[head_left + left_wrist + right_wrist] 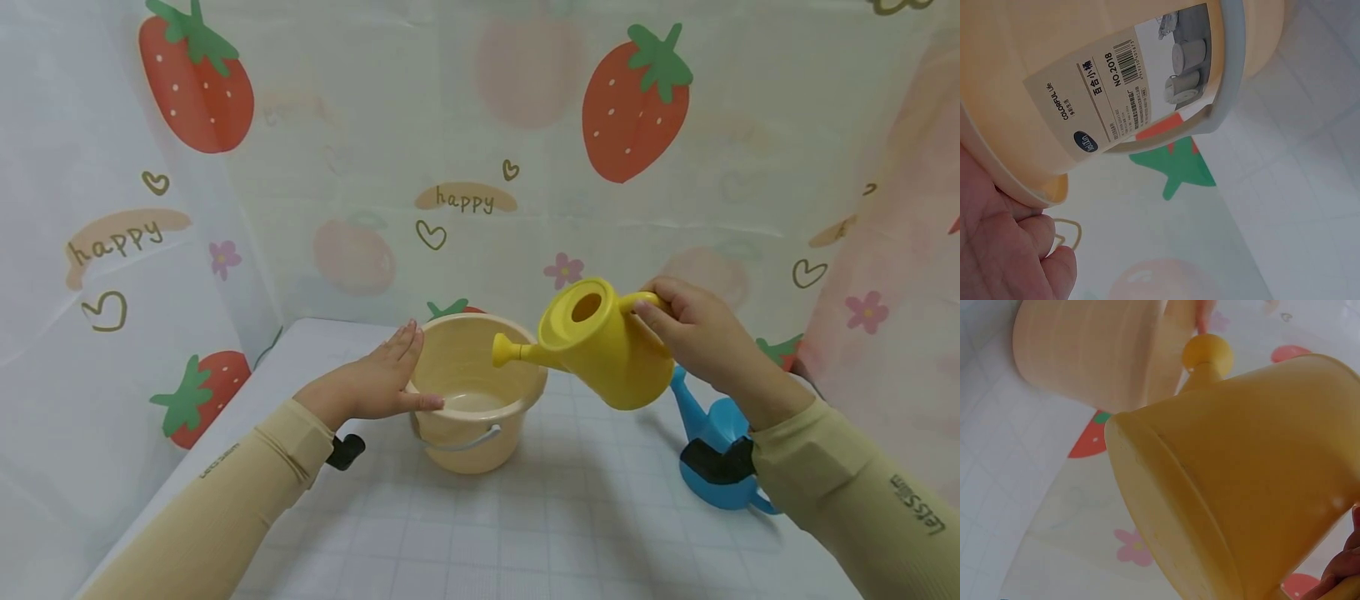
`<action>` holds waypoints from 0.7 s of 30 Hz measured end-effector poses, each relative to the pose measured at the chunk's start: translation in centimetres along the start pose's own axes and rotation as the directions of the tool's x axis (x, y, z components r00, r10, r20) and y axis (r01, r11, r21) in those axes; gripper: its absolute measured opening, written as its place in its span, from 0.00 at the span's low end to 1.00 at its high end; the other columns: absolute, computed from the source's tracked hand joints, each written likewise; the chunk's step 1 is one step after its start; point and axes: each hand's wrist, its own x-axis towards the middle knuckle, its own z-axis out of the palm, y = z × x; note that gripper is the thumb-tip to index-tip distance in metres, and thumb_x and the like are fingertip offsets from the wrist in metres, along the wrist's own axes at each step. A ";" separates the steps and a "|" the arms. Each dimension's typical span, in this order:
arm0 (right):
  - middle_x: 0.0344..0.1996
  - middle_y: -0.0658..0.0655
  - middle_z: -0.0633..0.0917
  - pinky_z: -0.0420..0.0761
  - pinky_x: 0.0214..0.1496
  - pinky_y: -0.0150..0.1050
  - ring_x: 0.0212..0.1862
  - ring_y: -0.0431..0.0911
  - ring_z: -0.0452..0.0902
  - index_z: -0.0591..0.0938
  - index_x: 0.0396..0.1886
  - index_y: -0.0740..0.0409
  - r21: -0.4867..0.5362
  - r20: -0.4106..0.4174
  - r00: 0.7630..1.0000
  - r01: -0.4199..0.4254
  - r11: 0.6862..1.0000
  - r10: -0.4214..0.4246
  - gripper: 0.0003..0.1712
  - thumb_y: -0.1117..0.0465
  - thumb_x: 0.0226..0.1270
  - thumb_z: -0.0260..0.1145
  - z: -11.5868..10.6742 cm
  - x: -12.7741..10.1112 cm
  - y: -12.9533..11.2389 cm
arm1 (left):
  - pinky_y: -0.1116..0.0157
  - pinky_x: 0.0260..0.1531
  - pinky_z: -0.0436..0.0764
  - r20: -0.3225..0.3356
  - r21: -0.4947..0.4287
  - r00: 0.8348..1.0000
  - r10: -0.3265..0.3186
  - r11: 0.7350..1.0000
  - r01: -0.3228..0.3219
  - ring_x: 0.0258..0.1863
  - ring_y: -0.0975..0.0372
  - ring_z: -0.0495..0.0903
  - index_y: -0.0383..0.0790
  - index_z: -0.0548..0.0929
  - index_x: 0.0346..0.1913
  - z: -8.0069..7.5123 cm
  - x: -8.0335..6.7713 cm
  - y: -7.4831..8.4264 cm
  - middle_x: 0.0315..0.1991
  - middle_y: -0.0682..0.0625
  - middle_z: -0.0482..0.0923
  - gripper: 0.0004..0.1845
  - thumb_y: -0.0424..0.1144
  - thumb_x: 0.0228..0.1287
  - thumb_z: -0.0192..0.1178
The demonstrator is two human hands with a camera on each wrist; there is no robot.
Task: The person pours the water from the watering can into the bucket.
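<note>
While the right hand (pixel 693 333) grips the handle of the yellow watering can (pixel 600 346), fingers curled round it, the can hangs tipped in the air with its spout (pixel 504 350) pointing away from that hand, the tip over the open mouth of the beige bucket (pixel 474 392).

Left hand (pixel 378 379): fingers straight, laid flat against the near side of the bucket's rim, thumb along the outer wall; it steadies and grips nothing. Left wrist view confirms the palm (pixel 997 244) lies beside the rim, with a printed label (pixel 1129 81) on the bucket wall and the grey bail handle (pixel 1225 94) hanging down.

Bucket stands on the bench (pixel 562 517), just beyond the left hand. Its contents cannot be told; the bottom looks pale and mostly bare. No stream shows at the spout.

A blue watering can (pixel 716 454) sits on the bench below the right forearm, partly hidden by the wrist mount.

Judgement on technique: keep the spout tip inside the rim line before tilting further, raise the tilt slowly from the wrist, and keep the left hand pressing the bucket so that it does not slide. The right elbow should stay high enough to clear the blue can beneath it.
</note>
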 end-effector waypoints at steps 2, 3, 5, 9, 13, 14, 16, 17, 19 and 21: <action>0.34 0.59 0.76 0.76 0.38 0.39 0.37 0.52 0.69 0.74 0.43 0.61 -0.006 0.007 1.000 0.001 1.000 -0.001 0.20 0.48 0.70 0.50 0.0 0.0 0.0 | 0.52 0.67 0.44 -0.002 0.004 1.000 0.001 1.000 -0.001 0.70 0.51 0.30 0.29 0.34 0.70 0.0 0.0 0.0 0.71 0.38 0.25 0.59 0.72 0.55 0.46; 0.34 0.59 0.76 0.76 0.38 0.39 0.37 0.52 0.70 0.74 0.43 0.61 -0.007 0.011 1.000 0.003 1.000 -0.003 0.20 0.48 0.70 0.50 0.1 0.0 0.0 | 0.53 0.67 0.44 -0.003 0.003 1.000 0.002 1.000 -0.002 0.70 0.51 0.30 0.29 0.34 0.70 0.0 -0.1 0.1 0.71 0.39 0.25 0.59 0.72 0.54 0.46; 0.35 0.59 0.76 0.77 0.39 0.39 0.37 0.51 0.70 0.74 0.43 0.61 -0.013 0.015 1.000 0.001 1.000 0.000 0.20 0.48 0.70 0.50 0.1 0.0 0.0 | 0.52 0.67 0.44 -0.005 0.002 1.000 0.005 1.000 -0.005 0.70 0.51 0.30 0.29 0.34 0.70 0.0 -0.1 0.1 0.71 0.39 0.26 0.59 0.73 0.54 0.45; 0.35 0.58 0.77 0.77 0.40 0.40 0.38 0.51 0.70 0.74 0.43 0.60 -0.021 0.019 1.000 -0.006 1.000 0.006 0.20 0.47 0.70 0.50 0.1 0.0 0.0 | 0.53 0.67 0.45 -0.007 0.003 1.000 0.005 1.000 -0.005 0.71 0.51 0.31 0.30 0.35 0.70 -0.1 -0.2 0.1 0.71 0.39 0.26 0.60 0.74 0.52 0.44; 0.36 0.58 0.76 0.77 0.41 0.41 0.38 0.51 0.70 0.74 0.44 0.60 -0.025 0.020 1.000 -0.014 1.000 0.014 0.20 0.47 0.70 0.49 0.2 0.1 -0.1 | 0.52 0.67 0.45 -0.007 0.001 1.000 0.003 1.000 -0.003 0.71 0.51 0.31 0.29 0.35 0.70 0.0 -0.1 0.1 0.71 0.39 0.26 0.59 0.73 0.53 0.45; 0.36 0.58 0.76 0.77 0.41 0.41 0.38 0.51 0.70 0.74 0.43 0.60 -0.026 0.021 1.000 -0.015 1.000 0.015 0.20 0.47 0.70 0.49 0.2 0.1 -0.1 | 0.52 0.67 0.45 -0.006 -0.001 1.000 0.002 1.000 -0.002 0.71 0.51 0.31 0.29 0.35 0.70 0.0 -0.1 0.1 0.71 0.39 0.25 0.59 0.73 0.53 0.45; 0.36 0.58 0.76 0.77 0.41 0.42 0.38 0.51 0.70 0.74 0.43 0.60 -0.030 0.021 1.000 -0.014 0.999 0.015 0.20 0.47 0.70 0.49 0.1 0.1 -0.2 | 0.52 0.67 0.45 -0.005 0.000 1.000 0.003 1.000 -0.003 0.71 0.51 0.30 0.29 0.35 0.70 0.0 -0.1 0.1 0.71 0.39 0.25 0.60 0.73 0.53 0.45; 0.36 0.58 0.76 0.77 0.41 0.42 0.38 0.51 0.70 0.74 0.43 0.60 -0.033 0.021 1.000 -0.012 0.999 0.013 0.20 0.47 0.70 0.49 0.1 0.1 -0.2 | 0.52 0.67 0.45 -0.005 0.000 1.000 0.002 1.000 -0.002 0.71 0.51 0.30 0.30 0.35 0.70 0.0 -0.1 0.1 0.71 0.39 0.25 0.60 0.74 0.53 0.44; 0.35 0.58 0.76 0.77 0.41 0.41 0.38 0.51 0.70 0.74 0.43 0.60 -0.039 0.021 1.000 -0.010 0.999 0.011 0.20 0.47 0.70 0.49 0.1 0.1 -0.3 | 0.52 0.67 0.45 -0.007 0.003 1.000 0.004 1.000 -0.004 0.71 0.51 0.31 0.30 0.35 0.70 0.0 -0.1 0.0 0.71 0.39 0.26 0.60 0.74 0.52 0.44; 0.35 0.58 0.77 0.77 0.41 0.41 0.37 0.51 0.71 0.74 0.44 0.59 -0.040 0.024 1.000 -0.007 0.999 0.008 0.21 0.46 0.70 0.50 0.1 0.1 -0.4 | 0.52 0.67 0.45 -0.011 0.003 1.000 0.006 1.000 -0.006 0.71 0.51 0.31 0.29 0.35 0.70 0.0 0.0 0.0 0.71 0.39 0.26 0.61 0.75 0.52 0.44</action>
